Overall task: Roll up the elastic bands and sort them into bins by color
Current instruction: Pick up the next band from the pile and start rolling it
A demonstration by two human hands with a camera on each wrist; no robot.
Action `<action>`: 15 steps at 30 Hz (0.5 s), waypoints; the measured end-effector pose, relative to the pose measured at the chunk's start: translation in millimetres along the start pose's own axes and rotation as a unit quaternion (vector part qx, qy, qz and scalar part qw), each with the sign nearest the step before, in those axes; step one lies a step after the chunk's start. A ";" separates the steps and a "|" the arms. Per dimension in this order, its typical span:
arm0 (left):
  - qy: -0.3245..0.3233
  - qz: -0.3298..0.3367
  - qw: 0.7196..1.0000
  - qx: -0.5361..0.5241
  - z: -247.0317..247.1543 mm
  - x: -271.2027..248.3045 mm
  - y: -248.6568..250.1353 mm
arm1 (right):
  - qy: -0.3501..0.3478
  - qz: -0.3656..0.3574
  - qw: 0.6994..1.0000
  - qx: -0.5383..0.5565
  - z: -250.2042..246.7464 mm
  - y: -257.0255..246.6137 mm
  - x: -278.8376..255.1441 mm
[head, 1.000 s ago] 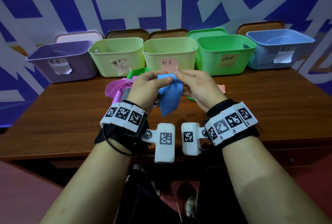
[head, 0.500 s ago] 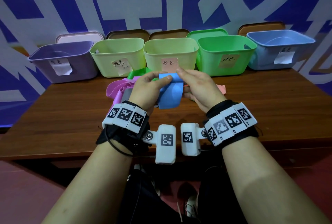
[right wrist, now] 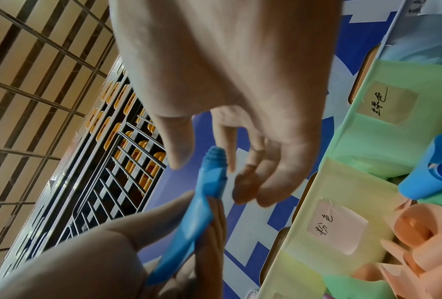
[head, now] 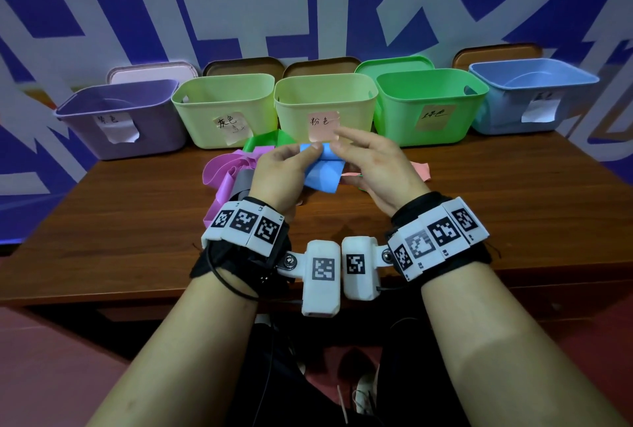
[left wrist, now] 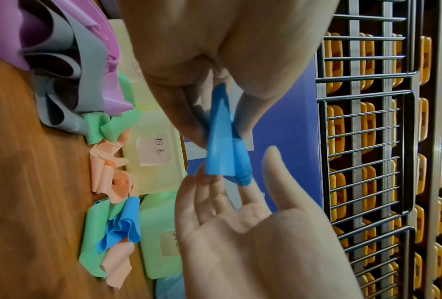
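Now, blue band (head: 322,171): held in the air above the surface, in front of the middle bins, part-rolled at its top edge with a loose tail hanging below, probably so the roll can be wound free of the pile.
Left hand (head: 279,175): its grip pinches the band between thumb and fingers, holding the rolled end from springing open.
Right hand (head: 373,166): fingers spread and relaxed just beside the roll, holding nothing; likely re-gripping for another turn.
Loose bands (left wrist: 112,228): green, peach, blue, purple and grey ones heaped on the surface (head: 479,221) under the hands, not yet rolled.
Blue bin (head: 534,98): far right of the row, the likely destination.
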State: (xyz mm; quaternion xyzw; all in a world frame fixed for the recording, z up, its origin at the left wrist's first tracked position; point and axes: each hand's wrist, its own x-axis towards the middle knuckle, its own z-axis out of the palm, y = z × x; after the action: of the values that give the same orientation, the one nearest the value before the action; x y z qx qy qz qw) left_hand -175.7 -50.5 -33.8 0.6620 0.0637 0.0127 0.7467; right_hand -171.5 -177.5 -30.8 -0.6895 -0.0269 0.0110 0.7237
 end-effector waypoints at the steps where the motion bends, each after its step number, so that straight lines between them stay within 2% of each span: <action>1: -0.004 0.001 1.000 -0.002 -0.5 -0.1 0.4 | 0.000 0.008 1.000 -0.003 0.9 -1.1 -1.0; 6: -0.012 -0.005 1.000 0.002 0.4 -0.6 2.1 | 0.026 -0.022 0.998 -0.047 0.9 2.6 0.6; 11: -0.016 -0.029 0.999 -0.032 0.2 -0.3 0.9 | 0.006 -0.021 0.999 -0.040 -2.2 3.2 0.5; 15: -0.010 -0.016 0.999 -0.046 -0.1 0.3 0.5 | -0.004 -0.012 0.999 -0.030 -0.7 -0.4 -1.9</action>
State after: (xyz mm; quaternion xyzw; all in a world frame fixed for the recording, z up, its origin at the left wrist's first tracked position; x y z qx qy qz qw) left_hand -175.4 -50.3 -33.3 0.6258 0.0665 -0.0030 0.7771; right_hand -173.3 -178.4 -30.5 -0.7108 -0.0382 0.0045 0.7023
